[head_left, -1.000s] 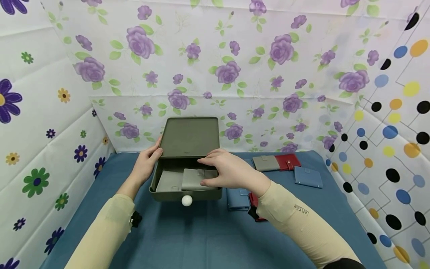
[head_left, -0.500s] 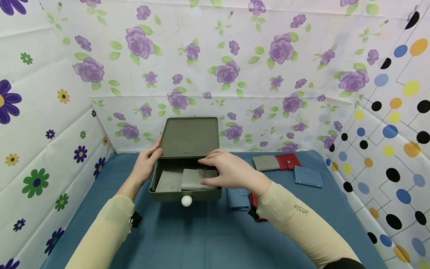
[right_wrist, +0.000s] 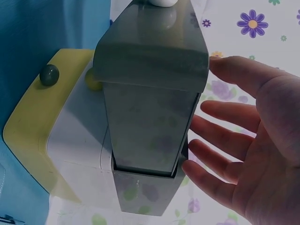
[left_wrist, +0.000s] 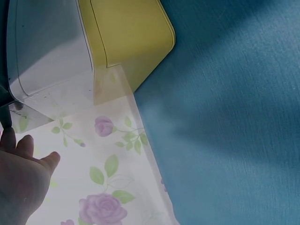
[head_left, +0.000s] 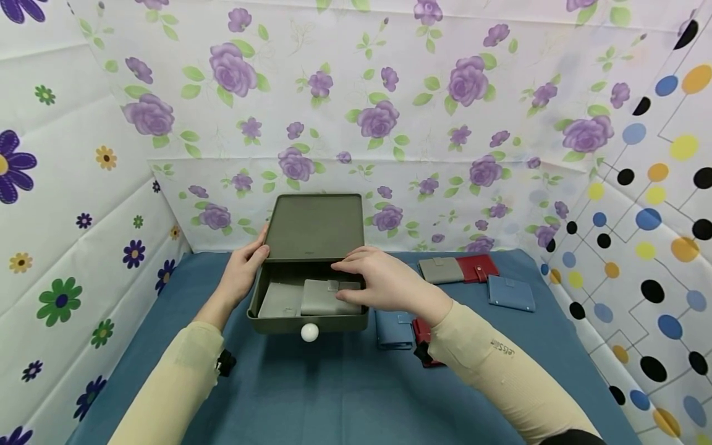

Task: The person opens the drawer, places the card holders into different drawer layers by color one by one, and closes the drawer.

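Observation:
An olive-green drawer box [head_left: 314, 228] stands with its drawer [head_left: 278, 325] pulled out, a white knob [head_left: 309, 332] on the front. Inside the drawer lie two grey wallets, one flat at the left [head_left: 280, 301] and one with a strap [head_left: 319, 298] at the right. My left hand [head_left: 241, 272] rests with extended fingers against the box's left side. Over the drawer's right side is my right hand [head_left: 384, 281], its thumb overlapping the strapped wallet in the head view. The right wrist view shows its loosely spread fingers [right_wrist: 225, 115] beside the green drawer [right_wrist: 152, 65], holding nothing.
Under the green box are a white drawer unit [right_wrist: 77, 126] and a yellow one [right_wrist: 33, 122]. To the right on the blue cloth [head_left: 345, 402] lie a grey wallet [head_left: 438, 271], red wallets [head_left: 477, 268] and blue wallets [head_left: 510, 293]. Patterned cloth walls stand behind and at both sides.
My right hand has shifted slightly right, uncovering a little more of the strapped wallet. The left hand and the drawer have stayed in place.

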Available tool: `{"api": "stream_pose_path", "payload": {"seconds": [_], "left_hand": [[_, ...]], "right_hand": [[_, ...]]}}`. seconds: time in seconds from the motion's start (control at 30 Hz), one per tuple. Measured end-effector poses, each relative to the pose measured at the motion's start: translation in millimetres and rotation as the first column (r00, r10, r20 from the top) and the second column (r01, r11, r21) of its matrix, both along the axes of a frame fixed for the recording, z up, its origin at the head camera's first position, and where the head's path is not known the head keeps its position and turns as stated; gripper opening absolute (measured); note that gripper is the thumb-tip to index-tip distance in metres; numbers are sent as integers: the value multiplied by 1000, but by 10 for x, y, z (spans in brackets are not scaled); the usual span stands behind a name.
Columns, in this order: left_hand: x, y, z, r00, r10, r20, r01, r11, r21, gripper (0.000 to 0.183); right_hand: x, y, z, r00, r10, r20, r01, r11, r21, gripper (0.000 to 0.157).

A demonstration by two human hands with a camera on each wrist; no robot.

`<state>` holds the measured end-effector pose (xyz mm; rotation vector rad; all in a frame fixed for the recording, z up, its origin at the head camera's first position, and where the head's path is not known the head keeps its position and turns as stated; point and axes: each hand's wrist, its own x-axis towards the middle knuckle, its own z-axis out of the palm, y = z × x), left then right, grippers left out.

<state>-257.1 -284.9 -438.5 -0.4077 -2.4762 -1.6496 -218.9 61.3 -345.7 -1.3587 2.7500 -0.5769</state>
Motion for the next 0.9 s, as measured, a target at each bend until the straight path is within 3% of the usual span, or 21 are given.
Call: {"api": "stream_pose_path", "payload": {"seconds": [0.5, 0.9], "left_hand": [[11, -14, 8, 1000, 13, -7, -13, 1000, -9, 58], [-4, -3, -4, 1000, 18, -15, -18, 1000, -5, 58]], "right_hand": [[4, 26, -8, 1000, -15, 8, 15, 1000, -9, 52], [2, 117, -62, 1000, -29, 9, 29, 997, -77, 47]]}}
